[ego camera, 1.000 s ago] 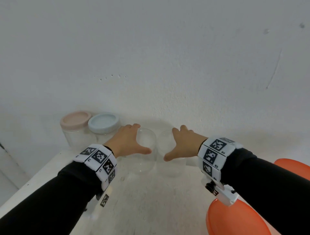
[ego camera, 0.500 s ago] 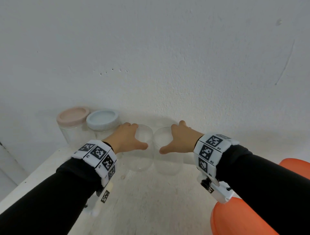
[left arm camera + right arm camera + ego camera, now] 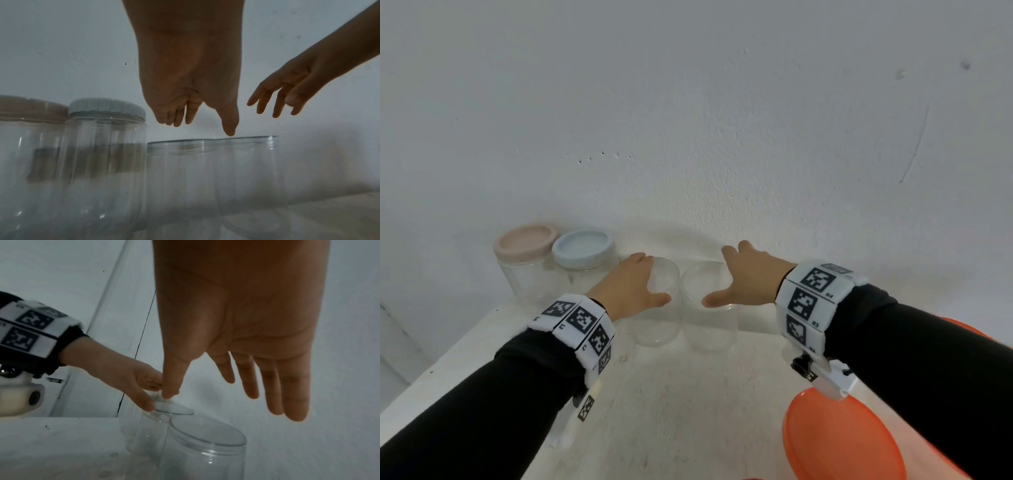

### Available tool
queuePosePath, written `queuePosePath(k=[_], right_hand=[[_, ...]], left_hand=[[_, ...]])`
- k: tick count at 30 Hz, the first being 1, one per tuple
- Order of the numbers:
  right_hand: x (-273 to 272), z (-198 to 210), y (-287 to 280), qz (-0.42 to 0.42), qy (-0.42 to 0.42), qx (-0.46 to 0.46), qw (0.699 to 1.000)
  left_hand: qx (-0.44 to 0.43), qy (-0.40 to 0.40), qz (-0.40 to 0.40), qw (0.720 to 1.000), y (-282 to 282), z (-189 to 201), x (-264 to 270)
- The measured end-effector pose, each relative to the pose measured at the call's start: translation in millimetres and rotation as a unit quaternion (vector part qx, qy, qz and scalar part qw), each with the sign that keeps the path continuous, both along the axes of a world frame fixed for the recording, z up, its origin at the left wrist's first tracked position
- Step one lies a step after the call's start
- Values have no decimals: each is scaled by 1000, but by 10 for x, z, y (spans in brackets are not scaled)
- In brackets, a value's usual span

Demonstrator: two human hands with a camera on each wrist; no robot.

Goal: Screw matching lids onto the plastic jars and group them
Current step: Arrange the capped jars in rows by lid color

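Note:
Two clear, lidless plastic jars stand side by side near the wall: the left jar (image 3: pixel 657 329) and the right jar (image 3: pixel 710 332). My left hand (image 3: pixel 650 277) hovers over the left jar's (image 3: pixel 180 170) mouth with loosely extended fingers, the thumb tip at the rim; whether it touches I cannot tell. My right hand (image 3: pixel 717 275) is above the right jar (image 3: pixel 205 451), fingers straight and spread, clear of the rim. Neither hand holds anything. Left of them stand a jar with a pink lid (image 3: pixel 525 240) and a jar with a pale blue lid (image 3: pixel 582 248).
The white table (image 3: pixel 671 411) ends at its left edge, and the white wall rises right behind the jars. Orange lids (image 3: pixel 835 445) lie at the near right, partly under my right forearm. Another orange piece (image 3: pixel 962 329) shows behind that sleeve.
Both hands gripped the open jars' rims earlier and slid them slightly toward the lidded jars. Now the fingers have loosened and the right hand has risen off its jar.

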State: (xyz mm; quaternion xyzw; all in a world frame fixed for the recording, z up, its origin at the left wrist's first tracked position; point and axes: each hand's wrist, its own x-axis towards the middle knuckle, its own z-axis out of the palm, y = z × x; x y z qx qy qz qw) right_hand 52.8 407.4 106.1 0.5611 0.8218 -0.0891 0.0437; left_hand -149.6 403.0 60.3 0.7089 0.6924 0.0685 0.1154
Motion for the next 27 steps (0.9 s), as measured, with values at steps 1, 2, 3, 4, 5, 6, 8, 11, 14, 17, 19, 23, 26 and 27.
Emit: queuePosePath(k=[1,2,3,4,5,6,8,11,14,17,19,23,26,27], right_hand=[[69,64,-43,8,3,5,1000],[149,125,-95,16,4,9,1000],[237,184,-156,24,5,12,1000],[335,234,-225,30,7,13,999],[443,281,-305,35,10,10,999],[556,322,-398,37,12,4,999],[788,382,-607,39,11,-12,999],[1095,428,-963,36,0,-36,999],[1306,379,-1356,34,-28,-66,997],[1408,231,-1725,33,-70,-122,990],[1435,125,-1924,29,-104,-173,979],[1465,-45,-2175,22,-137,-198,970],[1463,-114,-2315,13,-122,-181,976],[1460,-118,-2343,12,-114,-177,978]], left_hand=[[10,-10,-7,1000,-61,17,14],[19,-24,-17,999,-130,40,30],[23,-37,-31,999,-209,72,48],[24,-47,-47,997,-298,108,71],[20,-52,-66,996,-395,143,98],[13,-53,-85,995,-499,174,130],[-6,-59,-121,991,-728,210,202],[-46,-85,-164,982,-1101,199,338],[-92,-111,-193,971,-1441,114,509],[-131,-120,-201,963,-1710,-3,700],[-147,-124,-202,960,-1852,-77,828],[-151,-115,-192,963,-2076,-195,1033],[-153,-102,-177,967,-2186,-254,1126],[-149,-94,-174,969,-2206,-270,1142]])
